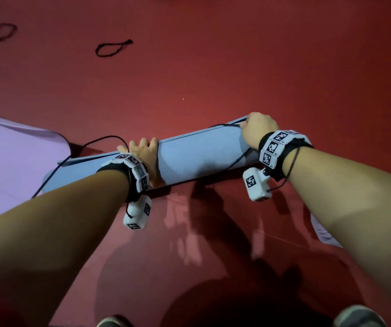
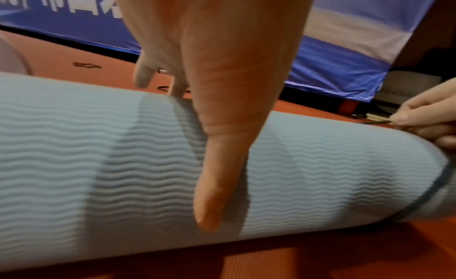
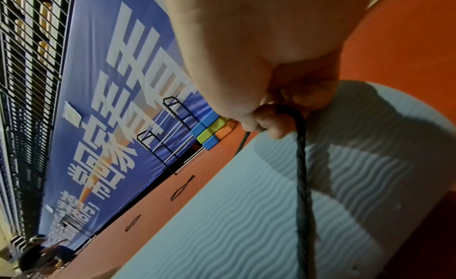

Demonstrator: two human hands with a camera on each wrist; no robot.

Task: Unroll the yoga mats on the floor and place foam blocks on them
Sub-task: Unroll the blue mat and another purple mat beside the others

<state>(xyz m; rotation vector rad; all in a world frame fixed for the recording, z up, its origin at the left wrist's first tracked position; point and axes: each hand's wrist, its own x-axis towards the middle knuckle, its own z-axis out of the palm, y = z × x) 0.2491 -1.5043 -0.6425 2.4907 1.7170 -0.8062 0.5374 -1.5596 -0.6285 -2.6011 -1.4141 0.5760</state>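
Observation:
A rolled light-blue yoga mat [image 1: 189,156] lies across the red floor in front of me. My left hand [image 1: 142,152] rests on the middle of the roll, fingers laid over the top and the thumb [image 2: 217,185] flat on the near side of the mat [image 2: 98,166]. My right hand [image 1: 253,126] pinches a black cord [image 1: 239,161] that wraps the roll's right end; the cord [image 3: 302,166] runs taut from the fingertips [image 3: 269,123] down across the mat [image 3: 246,215]. Another black cord [image 1: 100,140] lies loose over the left end. Coloured foam blocks [image 3: 212,127] are stacked far off by the banner.
A purple mat [image 1: 13,161] lies unrolled on the left, touching the roll's end. Two loose cord loops [image 1: 112,47] [image 1: 3,31] lie on the floor beyond. A wire rack [image 3: 167,138] stands by the blue banner [image 3: 111,88]. White paper [image 1: 324,232] lies under my right forearm.

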